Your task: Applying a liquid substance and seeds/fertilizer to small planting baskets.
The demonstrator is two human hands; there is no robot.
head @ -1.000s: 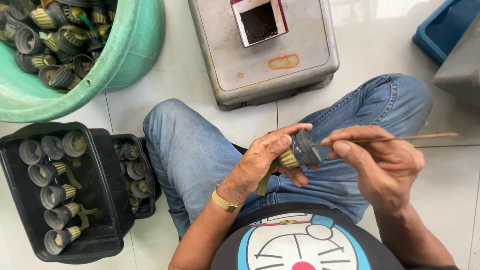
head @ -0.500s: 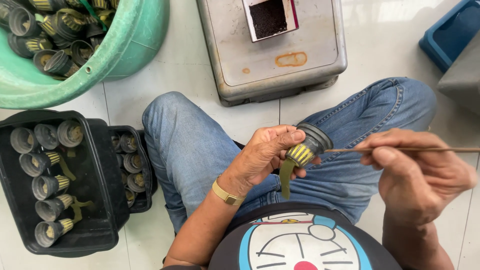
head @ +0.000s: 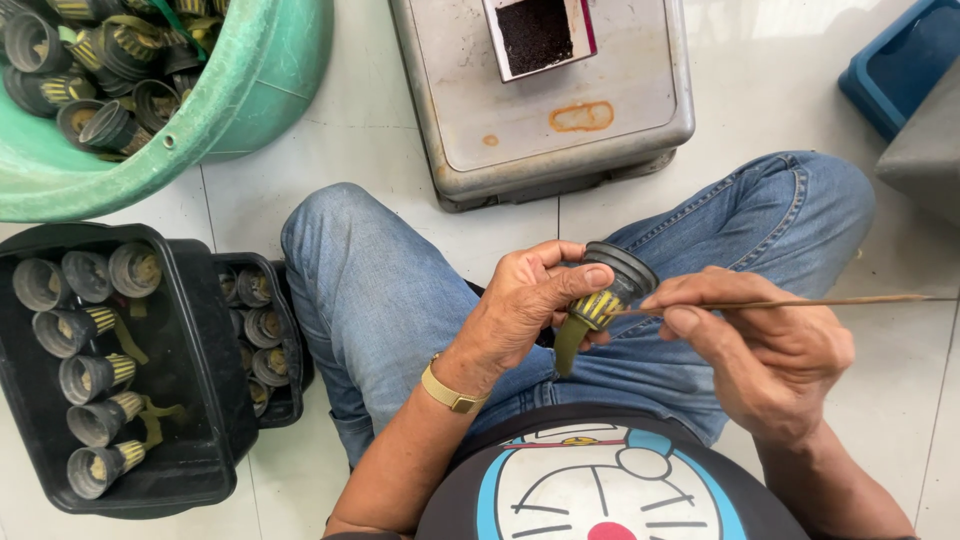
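My left hand [head: 520, 310] grips a small dark cup-shaped part [head: 612, 285] with a yellow ribbed collar and an olive strip hanging below it, held over my lap. My right hand [head: 765, 345] pinches a thin wooden stick [head: 800, 301] that lies level, its tip touching the part's yellow collar. Both hands hover above my blue jeans.
A black tray [head: 190, 400] at the left holds several similar parts in rows. A green basin [head: 250, 90] full of the same parts stands at the upper left. A grey metal box [head: 560, 110] carrying a small tray of dark powder sits ahead. A blue bin [head: 900, 60] is at the upper right.
My right hand drew the stick out to the right, then brought it back left until the tip meets the part. My left hand turned the part slightly.
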